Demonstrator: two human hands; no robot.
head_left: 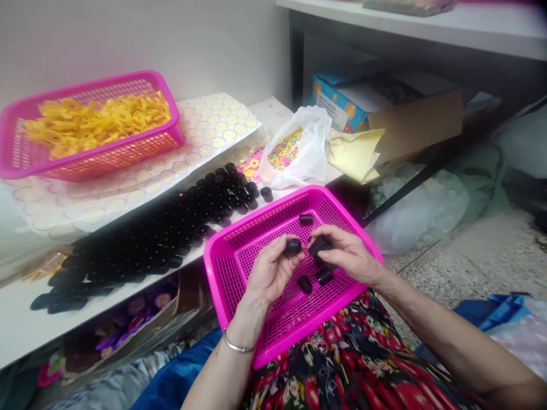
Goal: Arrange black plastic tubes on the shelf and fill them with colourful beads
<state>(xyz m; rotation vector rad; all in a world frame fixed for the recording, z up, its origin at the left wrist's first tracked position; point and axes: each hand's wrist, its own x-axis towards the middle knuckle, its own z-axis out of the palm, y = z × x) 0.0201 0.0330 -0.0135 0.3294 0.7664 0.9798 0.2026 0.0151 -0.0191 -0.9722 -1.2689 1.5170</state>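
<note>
Over a pink plastic basket (228,285) on my lap, my left hand (272,267) is closed around a small black cylindrical piece (293,246). Close beside it, my right hand (346,254) grips more black pieces (319,247); its fingers partly cover them, so I cannot tell how many. Several loose black pieces lie in the basket, one (306,218) near its far side and another (305,284) below my hands. Many similar black cylinders (149,239) stand packed in rows on the white shelf (25,330) to the left.
A pink basket of yellow plastic parts (98,122) rests on sheets with round stickers (222,122). Farther right are a white bag of colourful beads (294,151), folded yellow paper (356,152) and an open cardboard box (414,122). A white tabletop (427,25) overhangs the back right.
</note>
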